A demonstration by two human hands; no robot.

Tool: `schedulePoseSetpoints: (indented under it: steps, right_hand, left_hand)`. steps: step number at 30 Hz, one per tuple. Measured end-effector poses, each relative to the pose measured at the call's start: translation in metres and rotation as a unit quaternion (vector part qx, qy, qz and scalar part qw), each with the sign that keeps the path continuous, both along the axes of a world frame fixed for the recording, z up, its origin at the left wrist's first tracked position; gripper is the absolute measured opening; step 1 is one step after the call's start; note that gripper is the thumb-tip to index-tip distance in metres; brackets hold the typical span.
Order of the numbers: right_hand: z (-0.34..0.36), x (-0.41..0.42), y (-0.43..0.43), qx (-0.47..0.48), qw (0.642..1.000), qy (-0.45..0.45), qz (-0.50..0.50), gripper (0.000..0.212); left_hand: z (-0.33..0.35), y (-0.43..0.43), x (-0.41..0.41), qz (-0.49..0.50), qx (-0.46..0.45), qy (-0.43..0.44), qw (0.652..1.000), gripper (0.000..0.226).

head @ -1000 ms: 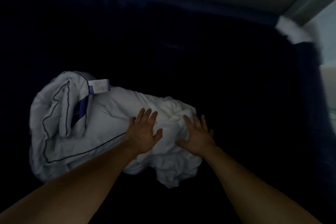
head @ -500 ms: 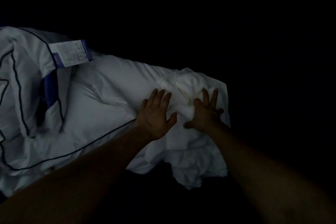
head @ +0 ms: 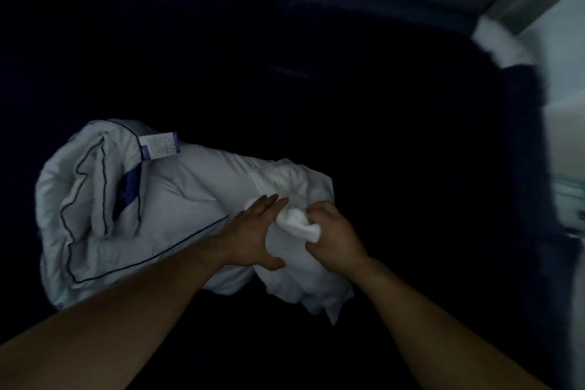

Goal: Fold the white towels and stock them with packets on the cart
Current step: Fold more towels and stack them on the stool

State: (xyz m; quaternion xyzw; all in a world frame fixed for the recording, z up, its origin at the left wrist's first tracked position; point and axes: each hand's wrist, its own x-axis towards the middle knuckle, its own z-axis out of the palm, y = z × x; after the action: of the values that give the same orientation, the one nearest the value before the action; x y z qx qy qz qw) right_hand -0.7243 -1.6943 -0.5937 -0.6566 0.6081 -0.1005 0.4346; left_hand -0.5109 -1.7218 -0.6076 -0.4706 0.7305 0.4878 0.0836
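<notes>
Right hand (head: 335, 233) clenched towel (head: 300, 277); tag (head: 160, 146) illegible.

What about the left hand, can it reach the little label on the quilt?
Probably yes: the left hand rests with straight fingers against the white towel, and only bare quilt lies between it and the label.

Right hand (head: 332, 231): was flat with fingers spread on the white towel (head: 304, 279), now curled into a fist round a bunched wad of it. Left hand (head: 253, 231): was palm-down and spread, now fingers straight and together against the wad's left side, thumb along the cloth below. Towel top was lying loose, now gathered into a raised lump between the hands. View is pulled back compared with half a second ago: the pale wall (head: 563, 123) at right is in frame again.
</notes>
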Motion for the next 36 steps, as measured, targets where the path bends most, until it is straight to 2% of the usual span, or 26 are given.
schedulePoseSetpoints:
  steps: [3,6,7,10,11,13,15,17,19,23,25,28,31,34,36]
  right_hand:
    - [0.08,-0.001,0.009,-0.053,0.998,-0.02,0.008,0.021]
    - [0.155,-0.009,0.019,-0.144,0.986,-0.069,0.035,0.018]
    - [0.179,-0.015,0.022,-0.153,0.985,-0.07,0.044,0.018]
    - [0.243,-0.035,0.029,-0.168,0.983,-0.05,0.046,0.021]
    - [0.261,-0.042,0.033,-0.191,0.98,-0.053,0.034,0.025]
    - [0.294,-0.056,0.043,-0.253,0.964,-0.082,-0.019,0.039]
    - [0.321,-0.075,0.057,-0.285,0.949,-0.107,-0.088,0.065]
    - [0.348,-0.099,0.075,-0.257,0.953,-0.108,-0.12,0.099]
    - [0.365,-0.129,0.097,-0.224,0.963,-0.104,-0.107,0.122]
    - [0.384,-0.189,0.144,-0.167,0.977,-0.105,-0.079,0.138]
    - [0.397,-0.209,0.165,-0.162,0.976,-0.13,-0.072,0.135]
    - [0.417,-0.227,0.187,-0.207,0.959,-0.154,-0.121,0.117]
    - [0.445,-0.247,0.208,-0.251,0.943,-0.086,-0.201,0.089]
    - [0.479,-0.273,0.229,-0.289,0.914,-0.099,-0.266,0.062]
    - [0.501,-0.29,0.239,-0.299,0.897,-0.108,-0.308,0.057]
  left_hand:
    - [0.06,0.008,-0.015,0.028,0.002,0.041,0.999,0.135]
    - [0.116,0.014,-0.037,0.075,-0.01,0.093,0.993,0.146]
    - [0.135,0.014,-0.045,0.095,-0.014,0.104,0.99,0.14]
    - [0.201,0.023,-0.067,0.128,-0.071,0.072,0.987,0.065]
    - [0.221,0.028,-0.077,0.135,-0.09,0.072,0.984,0.047]
    - [0.26,0.041,-0.097,0.162,-0.124,0.098,0.974,0.03]
    - [0.297,0.056,-0.119,0.181,-0.144,0.145,0.962,0.04]
    - [0.334,0.072,-0.139,0.203,-0.167,0.188,0.946,0.05]
    - [0.37,0.087,-0.159,0.231,-0.178,0.222,0.93,0.043]
    - [0.438,0.119,-0.194,0.304,-0.155,0.318,0.885,0.033]
    - [0.468,0.136,-0.211,0.326,-0.12,0.373,0.86,0.032]
    - [0.503,0.158,-0.242,0.344,-0.092,0.423,0.833,0.037]
    - [0.525,0.172,-0.274,0.364,-0.08,0.451,0.811,0.031]
    - [0.547,0.18,-0.306,0.351,-0.05,0.466,0.81,0.044]
    - [0.565,0.182,-0.326,0.332,-0.022,0.456,0.825,0.042]
